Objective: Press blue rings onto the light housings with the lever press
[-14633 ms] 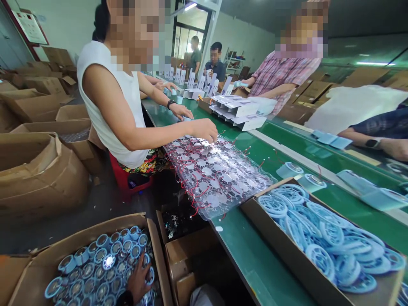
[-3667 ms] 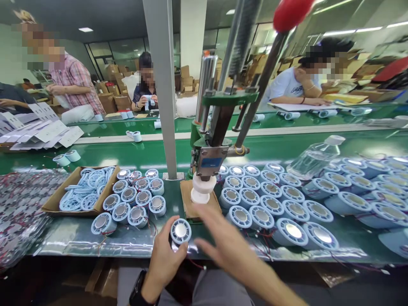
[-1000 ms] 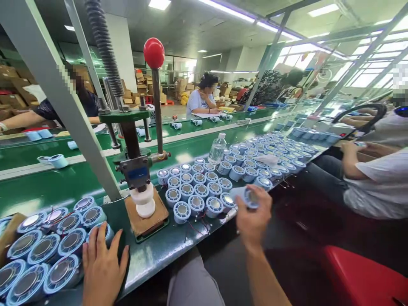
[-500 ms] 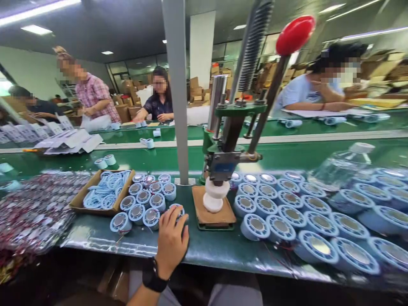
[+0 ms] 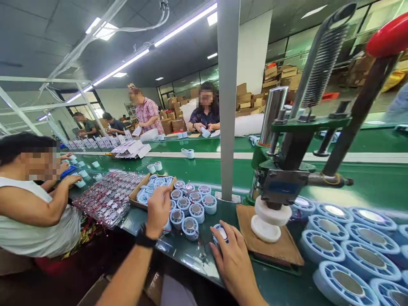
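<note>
My right hand (image 5: 234,255) is curled around a light-blue round housing (image 5: 221,234) with a silver disc in its top, standing on the bench left of the press. My left hand (image 5: 158,210), with a black band at the wrist, is raised over the front right corner of a cardboard box (image 5: 135,196) of light-blue rings (image 5: 152,187). Its fingers are loosely bent and somewhat apart, and no object shows in them. Just right of that hand stand several similar blue housings (image 5: 196,211), some with thin red wires.
A hand press (image 5: 283,187) with a red-knobbed lever and white round pads (image 5: 266,228) stands right of my right hand. More blue housings (image 5: 344,282) fill the right side. Wired metal parts (image 5: 106,197) lie left, beside a seated co-worker (image 5: 28,199). A grey post (image 5: 228,106) rises behind the bench.
The view has swung left. My left hand has left a blue housing beside the press and moved left to the ring box. My right hand has come into view at a housing there.
</note>
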Motion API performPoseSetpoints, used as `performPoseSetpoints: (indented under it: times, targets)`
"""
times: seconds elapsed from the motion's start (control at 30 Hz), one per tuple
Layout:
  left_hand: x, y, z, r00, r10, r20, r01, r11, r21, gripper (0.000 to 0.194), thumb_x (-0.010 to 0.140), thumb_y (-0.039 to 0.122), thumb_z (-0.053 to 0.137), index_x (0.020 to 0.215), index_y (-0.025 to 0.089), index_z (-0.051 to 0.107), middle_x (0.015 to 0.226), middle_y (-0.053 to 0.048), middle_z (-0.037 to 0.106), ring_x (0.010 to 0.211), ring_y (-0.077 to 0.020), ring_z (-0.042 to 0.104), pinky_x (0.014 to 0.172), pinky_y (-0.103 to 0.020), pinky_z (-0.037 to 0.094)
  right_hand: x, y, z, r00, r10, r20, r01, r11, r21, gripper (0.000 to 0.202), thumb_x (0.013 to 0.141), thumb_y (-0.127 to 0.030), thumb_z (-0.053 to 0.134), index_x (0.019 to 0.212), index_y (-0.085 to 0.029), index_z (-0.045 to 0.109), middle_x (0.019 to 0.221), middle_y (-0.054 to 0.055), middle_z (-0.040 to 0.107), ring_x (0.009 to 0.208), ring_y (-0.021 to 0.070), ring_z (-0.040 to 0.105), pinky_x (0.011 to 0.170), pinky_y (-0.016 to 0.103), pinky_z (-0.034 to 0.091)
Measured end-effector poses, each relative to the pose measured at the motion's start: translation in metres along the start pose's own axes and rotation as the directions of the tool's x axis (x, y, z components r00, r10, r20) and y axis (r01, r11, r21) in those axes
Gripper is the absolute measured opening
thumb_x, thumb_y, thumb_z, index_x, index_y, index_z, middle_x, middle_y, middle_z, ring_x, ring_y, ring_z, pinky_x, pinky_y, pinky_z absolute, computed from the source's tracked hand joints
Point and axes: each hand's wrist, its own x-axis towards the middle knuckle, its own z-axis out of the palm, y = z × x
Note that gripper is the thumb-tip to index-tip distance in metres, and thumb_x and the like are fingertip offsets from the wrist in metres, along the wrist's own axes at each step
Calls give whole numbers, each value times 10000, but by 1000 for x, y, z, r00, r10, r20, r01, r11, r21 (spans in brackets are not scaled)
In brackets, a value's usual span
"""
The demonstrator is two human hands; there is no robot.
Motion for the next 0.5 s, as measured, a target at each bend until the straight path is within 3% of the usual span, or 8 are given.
performPoseSetpoints:
  times: [0.03, 0.1, 0.17, 0.23, 0.33, 0.5]
  targets:
    - [22, -20, -3, 987, -127, 102, 115, 987, 116, 247, 942, 188, 434, 1052, 160, 654, 1058, -99, 685, 993, -215, 642, 909, -354, 518, 1, 2, 0, 1000, 6, 8, -6, 998, 63, 282, 981, -349, 441, 1073, -231, 680, 1248, 100, 598, 1114, 308, 575, 864, 510, 567]
    - [56, -56, -2, 961, -201, 191, 166, 969, 183, 220, 877, 196, 564, 1062, 141, 670, 999, -97, 700, 914, -220, 653, 889, -351, 520, 0, 6, -7, 1000, 29, 10, -31, 980, 198, 234, 962, -360, 468, 913, -261, 674, 1167, 60, 644, 1045, 288, 626, 812, 485, 601]
    - [74, -80, 6, 941, -225, 252, 174, 963, 207, 215, 800, 165, 649, 1008, 143, 694, 909, -74, 713, 864, -217, 656, 881, -335, 519, 0, 8, -17, 999, 52, 0, -50, 954, 296, 227, 941, -362, 479, 799, -285, 638, 1078, 30, 678, 960, 286, 669, 736, 473, 627]
    - [81, -92, 16, 932, -247, 267, 186, 954, 233, 179, 785, 132, 637, 950, 146, 705, 883, -68, 720, 872, -215, 659, 896, -325, 510, -1, 8, -27, 999, 50, -11, -44, 940, 338, 194, 917, -340, 491, 777, -304, 620, 1040, 6, 696, 912, 291, 694, 691, 467, 642]
    - [86, -102, 20, 933, -299, 199, 237, 930, 281, 212, 848, 123, 541, 998, 125, 690, 947, -94, 724, 892, -209, 669, 891, -320, 508, -10, 12, -44, 1000, 3, -2, -2, 942, 336, 129, 878, -295, 535, 782, -320, 618, 1043, -8, 711, 896, 289, 714, 680, 424, 656]
    - [91, -121, -3, 911, -391, 131, 329, 881, 339, 260, 914, 134, 534, 1157, 117, 624, 875, -45, 704, 738, -157, 671, 772, -299, 549, -34, 33, -73, 1000, -6, 21, -1, 955, 295, 100, 853, -260, 592, 800, -331, 638, 1067, 5, 710, 914, 273, 713, 686, 390, 655]
